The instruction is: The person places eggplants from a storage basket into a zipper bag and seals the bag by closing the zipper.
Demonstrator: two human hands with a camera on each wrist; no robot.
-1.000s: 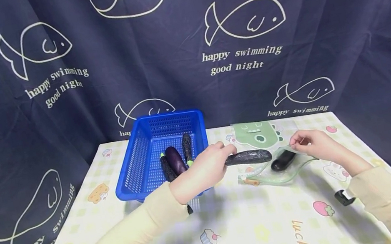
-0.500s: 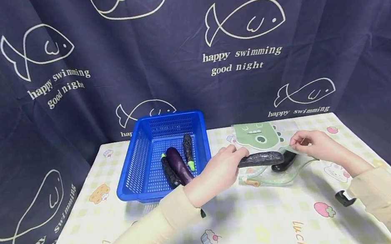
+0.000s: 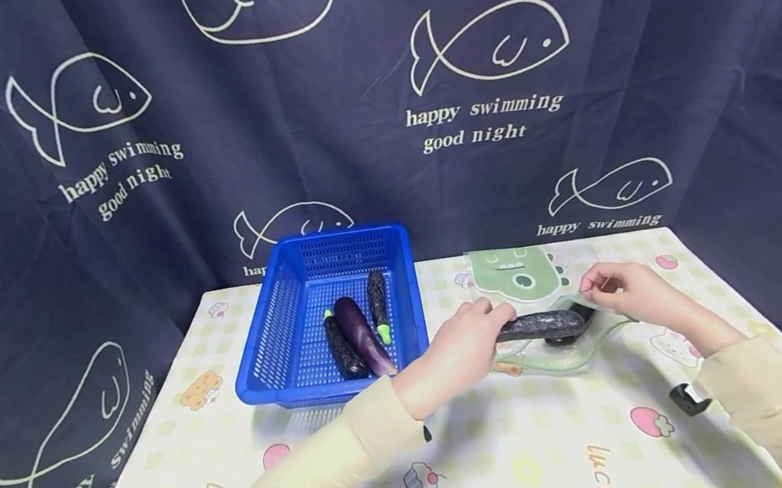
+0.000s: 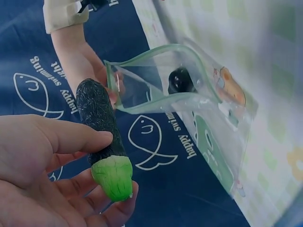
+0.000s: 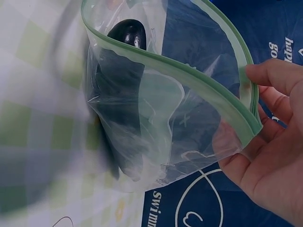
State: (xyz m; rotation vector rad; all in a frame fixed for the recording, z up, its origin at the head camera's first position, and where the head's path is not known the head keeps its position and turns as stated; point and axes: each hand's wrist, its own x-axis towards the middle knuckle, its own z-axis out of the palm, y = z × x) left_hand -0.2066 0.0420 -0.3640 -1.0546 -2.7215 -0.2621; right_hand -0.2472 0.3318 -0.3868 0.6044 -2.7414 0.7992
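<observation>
1. We see the left hand (image 3: 462, 353) reach rightward above the bench (image 3: 485, 466), its thumb and fingers pinching a dark, rough vegetable (image 3: 543, 326) near its green end.

2. Over the past second, that vegetable has come right and slightly nearer. Its free tip, then left of the black vegetable (image 4: 180, 80) in the clear bag (image 5: 189, 73), now overlaps it as we look from the head.

3. The right hand (image 3: 629, 294) appears almost unmoved, thumb and fingers gathered on the right corner of the bag's green rim. We find the mouth gaping wide.

4. For the work in hand, we judge that the gap between vegetable and bag has all but gone. The wrist views show nothing of the carried piece inside; whether it touches the rim, we cannot tell.

5. To the left, as the sleeve shifts away, we get a fuller look into the blue basket (image 3: 274, 333). A purple eggplant (image 3: 362, 334) lies between a short dark vegetable (image 3: 344, 348) on its left and a slim dark vegetable (image 3: 379, 305) on its right.

6. Just beyond the bag, we note a green cartoon print (image 3: 512, 272) on clear plastic, lying flat at the bench's far edge.
</observation>
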